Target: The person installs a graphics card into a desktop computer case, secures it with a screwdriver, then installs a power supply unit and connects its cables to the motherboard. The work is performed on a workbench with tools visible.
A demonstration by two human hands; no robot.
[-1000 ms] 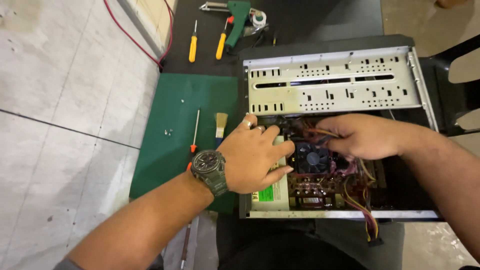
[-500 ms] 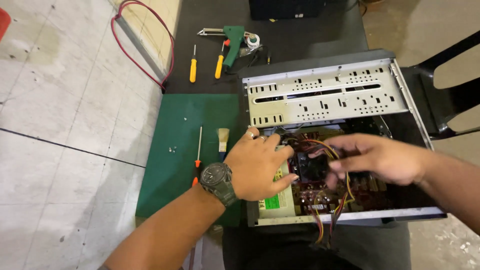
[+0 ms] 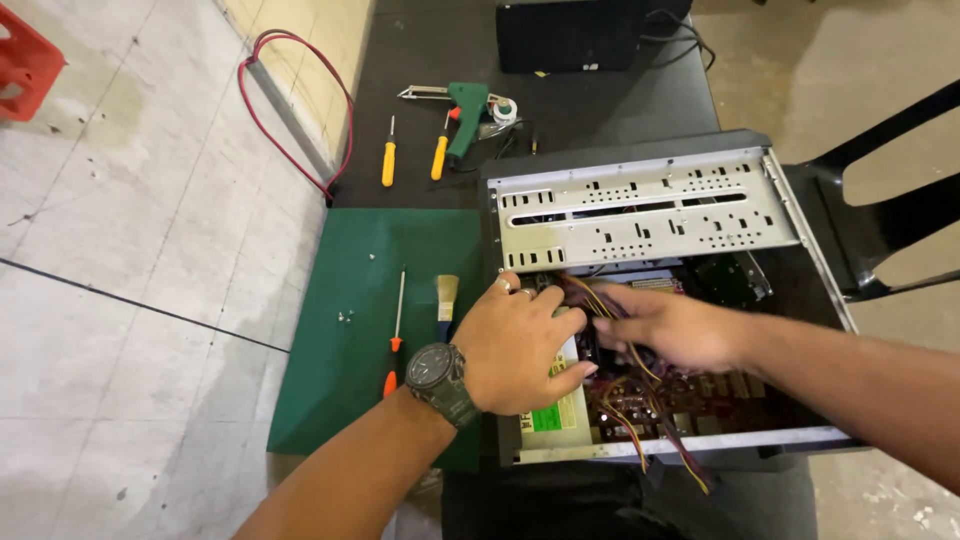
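Note:
An open grey computer case [image 3: 640, 210] lies on its side on a dark table. My left hand [image 3: 520, 345], with a dark wristwatch, rests on the power supply [image 3: 555, 415] at the case's left end, fingers curled over its edge. My right hand [image 3: 665, 325] reaches into the case over the reddish motherboard [image 3: 690, 400] and grips a bundle of coloured power cables [image 3: 640, 375] that trails toward the front edge of the case.
A green mat [image 3: 380, 300] left of the case carries an orange-handled screwdriver [image 3: 395, 335], a small brush [image 3: 446, 300] and a few screws [image 3: 345, 317]. Farther back lie two yellow screwdrivers [image 3: 388, 160], a green tool [image 3: 468, 115] and a black box [image 3: 570, 35]. A black chair [image 3: 880, 220] stands right.
My right hand has moved left toward the power supply and taken hold of the cable bundle. My left hand stays on the power supply. The camera view has shifted back.

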